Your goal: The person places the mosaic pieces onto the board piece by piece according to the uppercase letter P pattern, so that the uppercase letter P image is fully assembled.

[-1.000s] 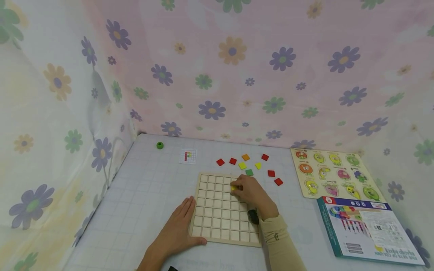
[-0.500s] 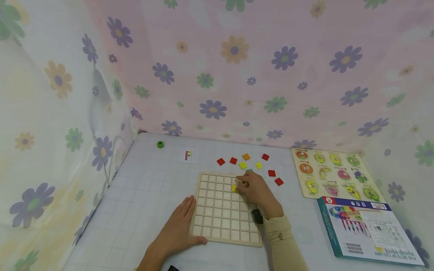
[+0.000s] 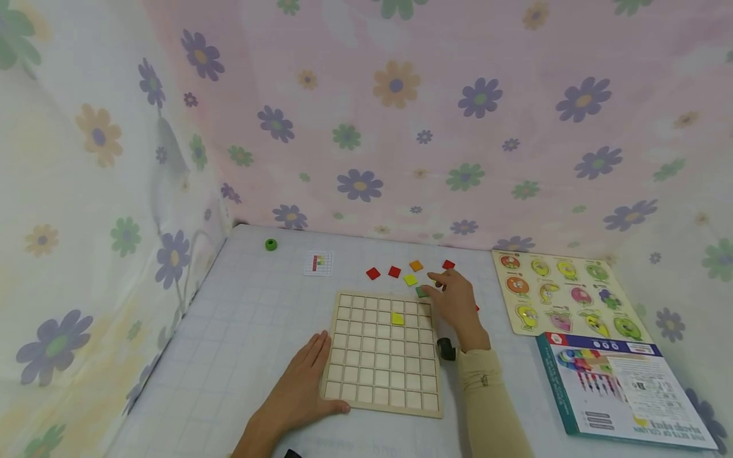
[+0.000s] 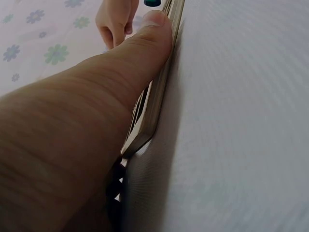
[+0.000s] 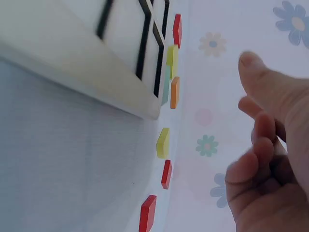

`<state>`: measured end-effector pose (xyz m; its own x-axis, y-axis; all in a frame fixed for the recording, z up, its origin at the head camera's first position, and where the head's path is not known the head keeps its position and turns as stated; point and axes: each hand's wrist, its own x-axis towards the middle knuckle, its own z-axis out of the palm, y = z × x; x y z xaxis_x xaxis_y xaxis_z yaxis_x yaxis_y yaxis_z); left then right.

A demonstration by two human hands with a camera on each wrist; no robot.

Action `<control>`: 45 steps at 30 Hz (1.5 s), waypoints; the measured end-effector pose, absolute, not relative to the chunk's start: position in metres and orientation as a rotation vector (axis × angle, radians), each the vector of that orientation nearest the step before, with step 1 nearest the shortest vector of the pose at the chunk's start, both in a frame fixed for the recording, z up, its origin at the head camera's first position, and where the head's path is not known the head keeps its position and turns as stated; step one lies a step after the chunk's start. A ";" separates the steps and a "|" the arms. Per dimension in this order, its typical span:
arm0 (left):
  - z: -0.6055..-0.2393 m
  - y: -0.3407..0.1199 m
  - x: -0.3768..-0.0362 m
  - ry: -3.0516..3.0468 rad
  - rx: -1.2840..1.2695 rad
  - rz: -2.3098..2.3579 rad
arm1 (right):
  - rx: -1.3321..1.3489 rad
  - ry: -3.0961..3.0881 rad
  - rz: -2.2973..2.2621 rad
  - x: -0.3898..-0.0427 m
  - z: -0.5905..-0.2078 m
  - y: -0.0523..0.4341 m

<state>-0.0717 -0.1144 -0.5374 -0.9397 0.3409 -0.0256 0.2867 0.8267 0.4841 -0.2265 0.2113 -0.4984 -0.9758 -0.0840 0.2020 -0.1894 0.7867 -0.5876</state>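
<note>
A wooden grid board (image 3: 380,381) lies on the white table with one yellow tile (image 3: 397,319) seated in a cell near its far edge. My left hand (image 3: 298,388) rests flat beside the board, and its thumb (image 4: 145,43) presses the board's edge (image 4: 154,96). My right hand (image 3: 438,283) hovers past the far right corner, its fingers loosely curled and empty, right by a green tile (image 3: 422,291). Red (image 3: 373,273), yellow (image 3: 410,279) and orange (image 3: 416,265) tiles lie loose behind the board. In the right wrist view the fingers (image 5: 260,145) hold nothing, and a yellow tile (image 5: 163,142) lies below them.
A small pattern card (image 3: 317,263) and a green ring (image 3: 271,244) lie at the back left. To the right are a fruit peg puzzle (image 3: 564,292) and a printed box (image 3: 621,388). Floral cloth walls close in the back and both sides.
My right hand let go of the yellow tile in a board cell and moved up and right to the loose tiles by the green one. The left hand stayed put.
</note>
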 end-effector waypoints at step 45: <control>-0.533 -0.114 -0.071 2.893 0.503 0.718 | 0.438 -3.202 0.918 -0.329 -0.501 0.230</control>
